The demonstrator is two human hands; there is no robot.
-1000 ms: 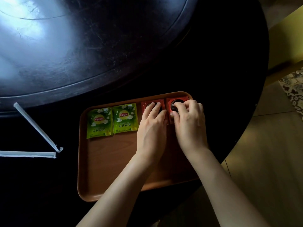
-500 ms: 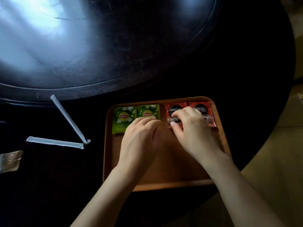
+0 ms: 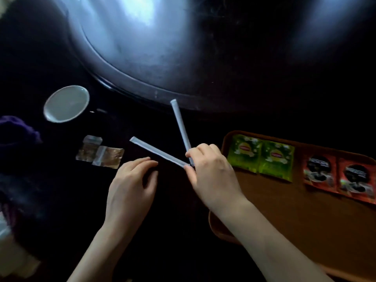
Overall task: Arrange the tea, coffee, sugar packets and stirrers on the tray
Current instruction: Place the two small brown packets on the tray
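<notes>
Scanning left to right across the dark round table [image 3: 254, 94]:
purple cloth [image 3: 16, 131]: at table's left edge, blurred, can't tell more.
saucer [image 3: 66, 103]: white, empty-looking, near left side, well apart from the tray.
sugar packets [image 3: 99, 154]: two clear packets with brown contents, overlapping, flat on table between saucer and left hand. Not on tray.
left hand [image 3: 132, 184]: palm down just above or on the table, fingers loosely extended and slightly spread, holding nothing. Fingertips near the low stirrer, contact not clear.
low stirrer [image 3: 158, 152]: white paper-wrapped, lies on table slanting from upper left down to the right hand.
upright stirrer [image 3: 181, 127]: same wrap, runs from near the raised inner disc [image 3: 162, 47] of the table down to the right hand. The two form a V, ends meeting at the right hand.
right hand [image 3: 211, 169]: thumb and forefinger pinched narrow on the meeting ends of both stirrers; other fingers curled. Sits just left of tray's left edge.
tray [image 3: 305, 220]: brown, rounded corners, right part of table, runs out of view right.
tea packets [image 3: 261, 156]: two green, side by side, touching, at tray's far-left corner along far edge.
coffee packets [image 3: 339, 176]: two red, side by side, right of the tea along the far edge, small gap between tea and coffee.
rest of tray: bare.
</notes>
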